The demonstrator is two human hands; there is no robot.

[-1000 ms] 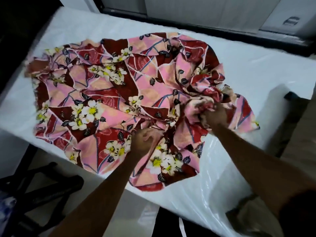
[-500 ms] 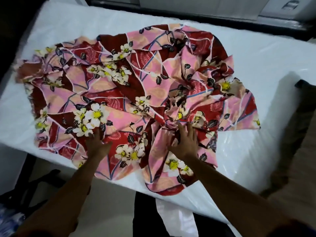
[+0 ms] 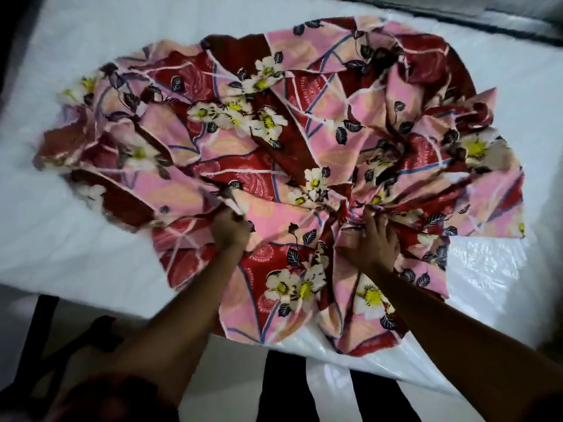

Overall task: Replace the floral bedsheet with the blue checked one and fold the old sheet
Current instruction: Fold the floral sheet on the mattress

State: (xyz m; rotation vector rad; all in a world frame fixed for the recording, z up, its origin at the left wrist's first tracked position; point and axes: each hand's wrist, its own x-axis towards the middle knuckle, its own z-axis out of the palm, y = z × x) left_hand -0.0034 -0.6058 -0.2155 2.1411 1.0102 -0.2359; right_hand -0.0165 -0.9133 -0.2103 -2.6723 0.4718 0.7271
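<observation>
Fingers (image 3: 376,222) of the right hand (image 3: 370,243) are curled into a gathered bunch of the floral bedsheet (image 3: 265,166), clenched on the cloth where many creases meet. The right forearm runs in from the near right corner, and the back of the hand faces up. The left hand (image 3: 229,229) forms a fist round a raised fold of the same sheet, its knuckles toward the far side. Its forearm comes straight in from the near edge. The two hands lie near each other, the left hand to the left of the bunch.

The sheet lies crumpled and unfolded on the bare white mattress (image 3: 91,245) of the bed, covering most of its middle. Its near hem hangs just over the near edge. The print shows pink and dark red panels, white flowers with yellow centres, dark leaves and thin blue and white lines. Folds radiate from the right hand's grip. The left part of the sheet is blurred. Glossy clear plastic (image 3: 487,269) covers the mattress at the near right.
</observation>
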